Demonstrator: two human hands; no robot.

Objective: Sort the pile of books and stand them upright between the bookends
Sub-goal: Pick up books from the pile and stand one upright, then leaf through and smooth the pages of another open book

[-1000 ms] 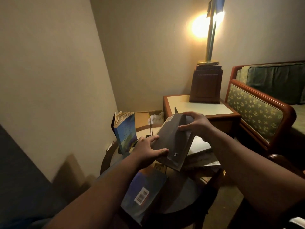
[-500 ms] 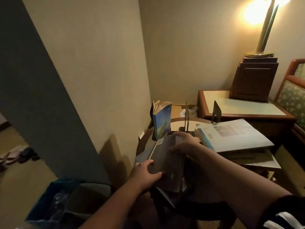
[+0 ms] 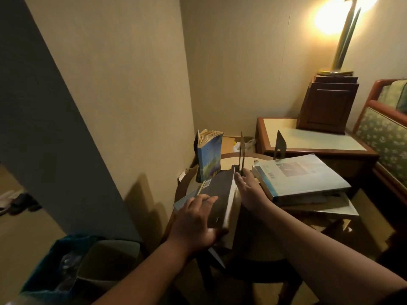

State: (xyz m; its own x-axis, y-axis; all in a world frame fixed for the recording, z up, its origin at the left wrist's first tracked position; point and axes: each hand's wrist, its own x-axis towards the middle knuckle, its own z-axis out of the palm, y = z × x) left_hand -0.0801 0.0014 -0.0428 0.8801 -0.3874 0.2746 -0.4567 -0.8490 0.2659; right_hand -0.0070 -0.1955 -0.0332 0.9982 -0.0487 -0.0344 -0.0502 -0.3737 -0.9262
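Observation:
My left hand (image 3: 193, 219) grips the near end of a dark grey book (image 3: 220, 194), which is tipped up over the round table (image 3: 182, 186) with its page edge facing right. My right hand (image 3: 251, 190) lies flat against that page edge, fingers stretched forward. A worn blue book (image 3: 210, 159) stands upright at the table's far left. Two thin metal bookends rise behind: one (image 3: 241, 148) just beyond the dark book, the other (image 3: 280, 145) further right. A stack of flat books topped by a pale blue one (image 3: 304, 177) lies to the right.
A thin light book (image 3: 185, 200) pokes out under the dark one. Behind stand a side table (image 3: 308, 139), a wooden box (image 3: 328, 106) and a lit lamp (image 3: 343, 40). An armchair (image 3: 383, 137) is at right, a wall close on the left, and a bin (image 3: 77, 271) at lower left.
Both hands carried the dark book from over the stack to the left of the table. It has since turned up onto its edge, and my right hand slid to its page side.

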